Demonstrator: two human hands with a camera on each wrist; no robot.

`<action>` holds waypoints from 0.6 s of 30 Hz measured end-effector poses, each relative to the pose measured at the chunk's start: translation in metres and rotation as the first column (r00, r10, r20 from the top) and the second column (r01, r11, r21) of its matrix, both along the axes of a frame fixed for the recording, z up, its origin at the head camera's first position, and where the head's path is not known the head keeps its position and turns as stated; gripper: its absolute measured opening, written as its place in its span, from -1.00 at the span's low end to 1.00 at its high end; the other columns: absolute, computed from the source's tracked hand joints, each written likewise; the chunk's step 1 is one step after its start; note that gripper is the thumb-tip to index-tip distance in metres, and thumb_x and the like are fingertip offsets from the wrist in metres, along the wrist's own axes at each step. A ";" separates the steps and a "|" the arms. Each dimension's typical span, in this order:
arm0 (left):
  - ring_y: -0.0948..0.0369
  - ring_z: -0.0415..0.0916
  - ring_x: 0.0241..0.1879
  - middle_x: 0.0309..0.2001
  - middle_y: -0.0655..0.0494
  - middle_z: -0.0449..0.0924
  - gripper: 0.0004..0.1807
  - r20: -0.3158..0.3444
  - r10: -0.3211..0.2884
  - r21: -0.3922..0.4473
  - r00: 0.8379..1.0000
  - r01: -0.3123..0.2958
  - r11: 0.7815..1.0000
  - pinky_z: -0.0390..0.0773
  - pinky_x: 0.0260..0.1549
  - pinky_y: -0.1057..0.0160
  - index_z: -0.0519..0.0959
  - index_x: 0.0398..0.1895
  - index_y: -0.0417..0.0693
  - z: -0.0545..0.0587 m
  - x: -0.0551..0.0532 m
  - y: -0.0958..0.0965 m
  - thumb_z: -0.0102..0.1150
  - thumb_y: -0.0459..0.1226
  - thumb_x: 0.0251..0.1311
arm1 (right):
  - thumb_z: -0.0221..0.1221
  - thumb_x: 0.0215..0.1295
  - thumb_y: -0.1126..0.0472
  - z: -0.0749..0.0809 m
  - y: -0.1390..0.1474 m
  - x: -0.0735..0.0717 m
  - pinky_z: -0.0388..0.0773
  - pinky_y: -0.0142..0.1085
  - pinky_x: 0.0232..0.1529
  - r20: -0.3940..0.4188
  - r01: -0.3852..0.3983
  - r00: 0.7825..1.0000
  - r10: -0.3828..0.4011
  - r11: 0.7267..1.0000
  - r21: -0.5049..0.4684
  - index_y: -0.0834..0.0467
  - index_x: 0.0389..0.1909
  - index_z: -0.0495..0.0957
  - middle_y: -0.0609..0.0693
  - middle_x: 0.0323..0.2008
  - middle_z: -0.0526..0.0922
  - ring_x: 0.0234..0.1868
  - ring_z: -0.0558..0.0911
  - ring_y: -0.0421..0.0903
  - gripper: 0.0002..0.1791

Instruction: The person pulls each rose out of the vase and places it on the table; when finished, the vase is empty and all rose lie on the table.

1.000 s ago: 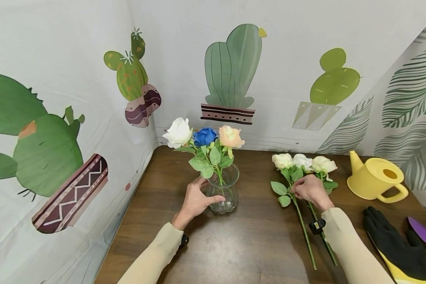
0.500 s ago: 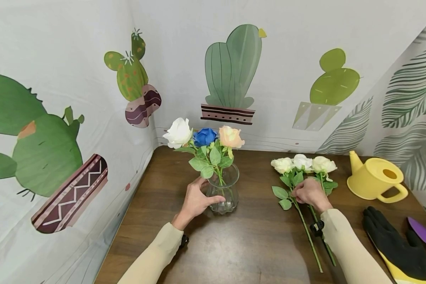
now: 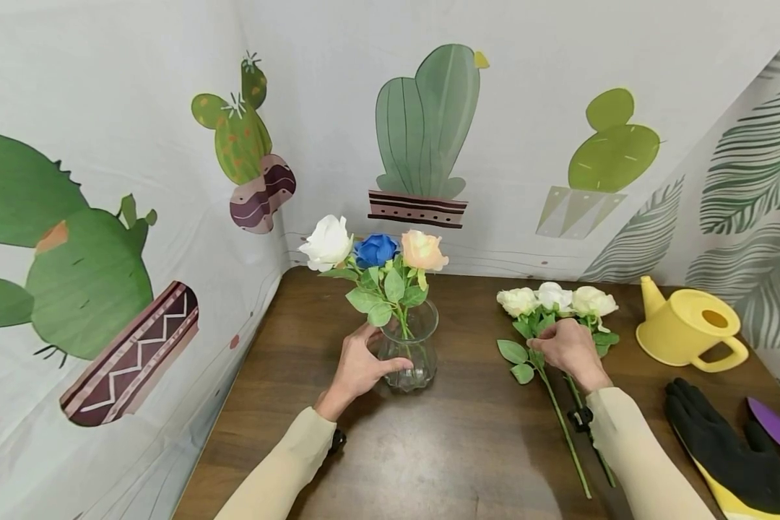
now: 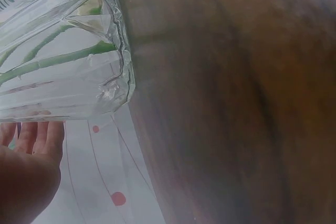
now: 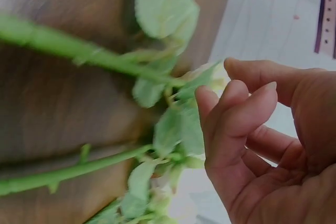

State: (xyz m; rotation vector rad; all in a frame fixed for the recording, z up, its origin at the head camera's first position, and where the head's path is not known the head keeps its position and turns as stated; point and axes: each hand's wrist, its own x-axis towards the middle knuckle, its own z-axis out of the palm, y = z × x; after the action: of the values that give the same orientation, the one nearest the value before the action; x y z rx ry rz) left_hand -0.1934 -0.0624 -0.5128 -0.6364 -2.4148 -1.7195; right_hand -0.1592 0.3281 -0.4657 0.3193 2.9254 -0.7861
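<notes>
My left hand grips the side of a clear glass vase, thumb across its front. A white rose, a blue rose and a peach rose stand in the vase on green stems. In the right wrist view, my right hand is over the leaves of the lying roses, thumb and index finger parted, other fingers loosely bent. Close by are a cream rose with its stem angled toward the front, a white rose and another cream rose.
To the right, a yellow watering can stands on the brown wooden table. In front of it lie a black and yellow glove and a purple tool, partly out of frame. A cactus-print cloth hangs behind.
The left cream rose's stem end has swung slightly right and its head slightly left. My right hand's fingers have parted from the stem, and the hand has lifted a little. My left hand stays put.
</notes>
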 end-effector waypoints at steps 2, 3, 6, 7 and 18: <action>-0.10 0.69 0.33 0.27 -0.20 0.75 -0.11 -0.002 0.000 -0.001 1.000 0.000 1.000 0.72 0.36 -0.07 0.65 0.38 -0.15 0.000 0.000 0.000 0.84 -0.28 -0.14 | 0.41 0.41 0.05 0.005 -0.006 0.002 0.74 0.07 -0.09 -0.018 -0.009 1.000 0.009 1.000 -0.008 0.26 -0.12 0.85 0.29 -0.06 0.86 0.03 0.74 0.34 -0.68; -0.10 0.69 0.33 0.27 -0.20 0.75 -0.11 -0.004 0.000 -0.001 1.000 0.000 1.000 0.72 0.36 -0.07 0.65 0.37 -0.16 0.000 0.000 0.000 0.84 -0.28 -0.14 | 0.41 0.40 0.06 0.008 -0.010 0.002 0.74 0.05 -0.10 -0.035 -0.016 0.999 0.015 1.000 -0.014 0.26 -0.12 0.85 0.29 -0.05 0.86 0.03 0.75 0.34 -0.68; -0.11 0.69 0.33 0.27 -0.21 0.75 -0.11 -0.005 -0.002 0.004 1.000 0.002 1.000 0.72 0.36 -0.08 0.65 0.37 -0.17 0.000 0.001 0.000 0.84 -0.28 -0.14 | 0.42 0.41 0.07 0.014 -0.023 0.004 0.70 -0.11 -0.22 -0.081 -0.031 0.996 0.027 0.998 -0.050 0.26 -0.11 0.84 0.25 -0.12 0.87 -0.08 0.78 0.18 -0.69; -0.12 0.69 0.33 0.27 -0.22 0.75 -0.10 -0.002 -0.005 0.009 1.000 0.005 1.000 0.71 0.36 -0.08 0.64 0.37 -0.17 0.000 0.001 0.000 0.84 -0.28 -0.15 | 0.42 0.41 0.08 0.017 -0.027 0.005 0.67 -0.16 -0.26 -0.094 -0.035 0.995 0.029 0.997 -0.066 0.27 -0.09 0.84 0.23 -0.15 0.88 -0.12 0.78 0.13 -0.69; -0.20 0.69 0.31 0.28 -0.28 0.73 -0.11 -0.009 -0.009 0.014 1.000 0.009 1.000 0.72 0.35 -0.14 0.65 0.37 -0.16 0.000 0.000 0.000 0.84 -0.28 -0.14 | 0.43 0.41 0.17 0.046 -0.079 0.009 0.67 -0.23 -0.27 -0.303 -0.120 0.950 0.073 0.983 -0.139 0.26 0.00 0.81 0.17 -0.26 0.89 -0.35 0.81 -0.05 -0.72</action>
State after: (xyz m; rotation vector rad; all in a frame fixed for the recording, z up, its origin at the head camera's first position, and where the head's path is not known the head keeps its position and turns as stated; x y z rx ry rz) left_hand -0.1932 -0.0628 -0.5131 -0.6530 -2.3949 -1.7317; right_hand -0.1501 0.2493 -0.4200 0.0448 3.0933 -1.1295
